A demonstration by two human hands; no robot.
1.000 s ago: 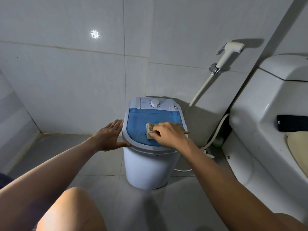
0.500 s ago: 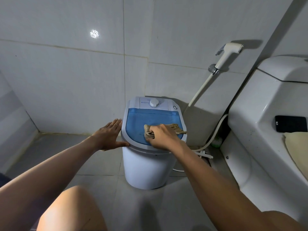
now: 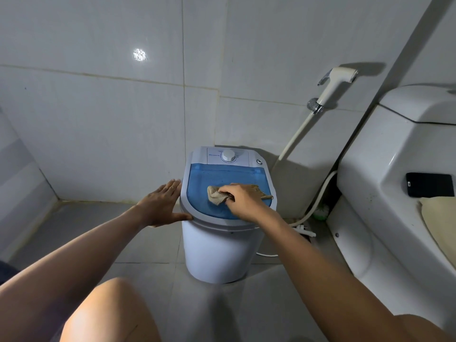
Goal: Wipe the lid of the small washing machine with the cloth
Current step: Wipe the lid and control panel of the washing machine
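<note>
A small white washing machine (image 3: pixel 219 253) stands on the tiled floor against the wall. Its translucent blue lid (image 3: pixel 209 176) lies flat and closed, with a white dial panel behind it. A beige cloth (image 3: pixel 214 195) lies on the lid, pressed down and gripped by my right hand (image 3: pixel 243 197), which covers the cloth's middle. My left hand (image 3: pixel 161 204) rests flat with fingers spread against the machine's left rim, thumb on the front edge.
A white toilet (image 3: pixel 385 193) stands close on the right with a black phone (image 3: pixel 429 184) and a beige cloth on its seat. A bidet sprayer (image 3: pixel 336 81) hangs on the wall, its hose running down behind the machine. My bare knee shows at the bottom.
My right hand has slid the cloth leftward across the lid, from its right part toward the middle. My left hand has stayed on the rim.
</note>
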